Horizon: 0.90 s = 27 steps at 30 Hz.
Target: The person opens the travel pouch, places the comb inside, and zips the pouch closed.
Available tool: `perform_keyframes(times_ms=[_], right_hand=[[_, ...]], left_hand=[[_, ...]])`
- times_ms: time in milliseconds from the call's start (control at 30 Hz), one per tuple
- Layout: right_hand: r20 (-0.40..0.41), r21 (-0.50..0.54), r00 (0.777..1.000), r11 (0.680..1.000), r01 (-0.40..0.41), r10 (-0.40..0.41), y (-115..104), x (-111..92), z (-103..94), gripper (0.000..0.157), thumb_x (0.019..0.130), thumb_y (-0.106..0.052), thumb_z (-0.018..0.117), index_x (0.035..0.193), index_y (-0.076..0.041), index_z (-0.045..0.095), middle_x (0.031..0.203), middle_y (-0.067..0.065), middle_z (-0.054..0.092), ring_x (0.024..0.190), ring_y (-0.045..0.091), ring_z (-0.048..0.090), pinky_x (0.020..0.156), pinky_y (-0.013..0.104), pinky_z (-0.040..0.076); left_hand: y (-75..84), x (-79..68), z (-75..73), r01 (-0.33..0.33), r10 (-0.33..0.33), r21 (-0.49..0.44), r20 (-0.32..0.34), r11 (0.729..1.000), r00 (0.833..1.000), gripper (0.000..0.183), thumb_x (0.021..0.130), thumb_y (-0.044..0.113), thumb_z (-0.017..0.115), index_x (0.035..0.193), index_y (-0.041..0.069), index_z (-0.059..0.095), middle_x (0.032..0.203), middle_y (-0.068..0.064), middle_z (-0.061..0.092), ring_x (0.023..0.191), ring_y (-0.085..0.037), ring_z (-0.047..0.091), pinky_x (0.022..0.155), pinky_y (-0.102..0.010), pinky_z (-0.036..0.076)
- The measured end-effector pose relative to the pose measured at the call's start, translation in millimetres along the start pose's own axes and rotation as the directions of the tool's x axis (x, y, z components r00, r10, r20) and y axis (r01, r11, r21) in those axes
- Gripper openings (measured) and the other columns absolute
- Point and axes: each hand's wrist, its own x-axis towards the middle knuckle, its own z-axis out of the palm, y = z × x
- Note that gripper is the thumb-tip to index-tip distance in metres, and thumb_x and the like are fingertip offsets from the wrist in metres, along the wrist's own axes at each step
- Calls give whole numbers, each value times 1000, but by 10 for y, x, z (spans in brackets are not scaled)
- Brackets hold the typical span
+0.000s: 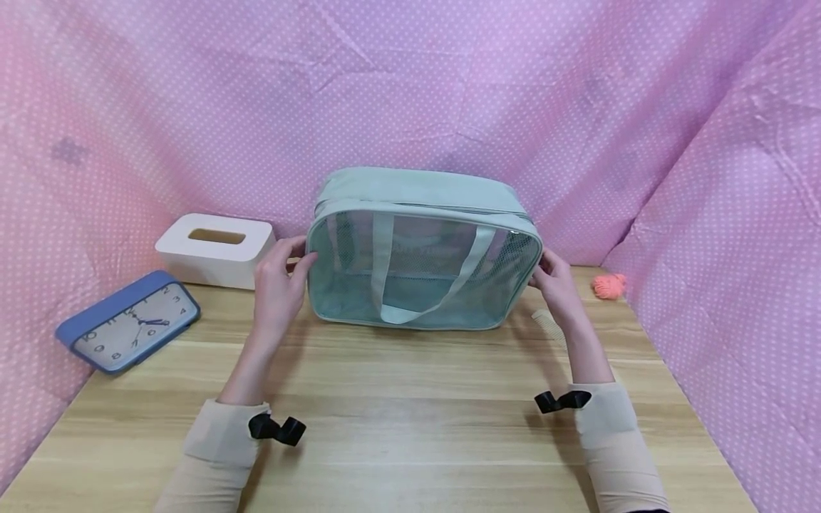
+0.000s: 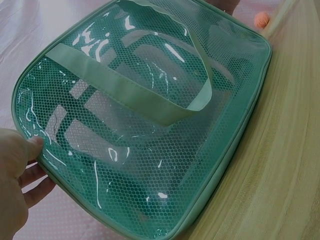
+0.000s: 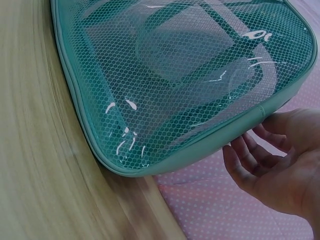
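A mint-green toiletry bag (image 1: pixel 423 299) with a clear front panel, mesh and a hanging strap handle stands upright at the back of the table. My left hand (image 1: pixel 280 281) pinches its left side edge, the thumb on the front face and fingers behind, as the left wrist view shows. At the opposite side, my right hand (image 1: pixel 556 285) holds the right edge, with curled fingers against the side in the right wrist view. Through the clear panel no separate contents can be made out.
On the left are a white tissue box (image 1: pixel 250 263) and a blue alarm clock (image 1: pixel 137 324) leaning back. A small coral-coloured item (image 1: pixel 608 286) lies at the right rear. Pink dotted cloth (image 1: pixel 410 85) encloses the wooden table (image 1: pixel 410 427) at back and sides.
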Motion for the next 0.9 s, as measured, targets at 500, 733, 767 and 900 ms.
perform_keyframes(times_ms=[500,733,767,900], right_hand=[[50,-14,989,990,-140,141,-6,-10,-30,42,106,-21,57,145,-7,50,116,-9,63,101,2,64,81,17,59],[47,-42,981,982,-184,186,20,-6,-33,17,107,-21,55,123,-20,59,111,-12,63,98,1,64,83,16,59],[46,-42,981,981,-189,190,22,-4,-31,14,107,-21,55,121,-21,59,111,-11,63,97,1,64,83,16,59],[47,-49,977,978,-204,207,22,0,-25,11,108,-22,54,118,-21,59,109,-11,62,95,1,64,84,16,59]], left_hand=[[-10,5,-4,6,-6,1,7,1000,1000,24,95,4,71,118,-3,70,109,-19,73,100,-31,71,82,-10,55],[-13,13,5,-10,10,-18,4,1000,1000,24,94,2,71,117,-4,70,109,-22,73,99,-33,71,80,1,48],[-10,13,5,-10,10,-19,3,1000,1000,24,94,1,71,117,-5,70,109,-22,73,98,-33,71,80,2,47],[3,14,2,-10,10,-19,2,1000,1000,24,94,1,71,117,-5,70,108,-22,73,98,-33,71,80,1,48]])
